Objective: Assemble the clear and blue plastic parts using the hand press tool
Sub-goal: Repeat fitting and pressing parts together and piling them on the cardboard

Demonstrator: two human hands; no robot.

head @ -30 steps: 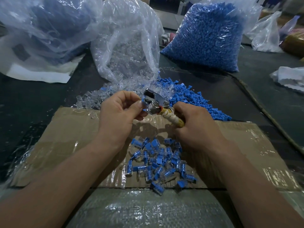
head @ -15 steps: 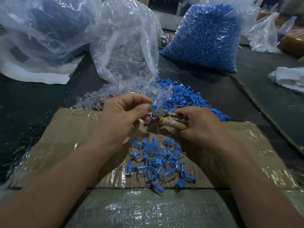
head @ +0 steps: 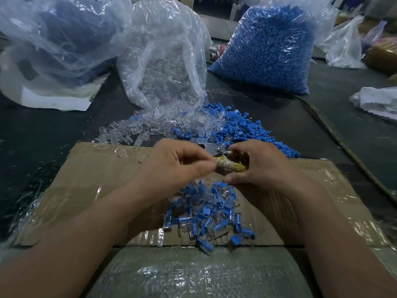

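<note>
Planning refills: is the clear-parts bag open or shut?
Open: the clear-parts bag gapes at its mouth, loose clear parts spilling onto the table.

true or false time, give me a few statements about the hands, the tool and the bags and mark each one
1. The right hand grips the wrapped handle of the hand press tool. True.
2. The bag of blue parts stands left of the bag of clear parts. False: it stands to the right.
3. The assembled pieces lie in a pile on the cardboard, nearer the person than both hands. True.
4. The left hand lies flat on the dark table, far from the tool. False: it is over the cardboard, fingers curled, its fingertips right at the tool.
</note>
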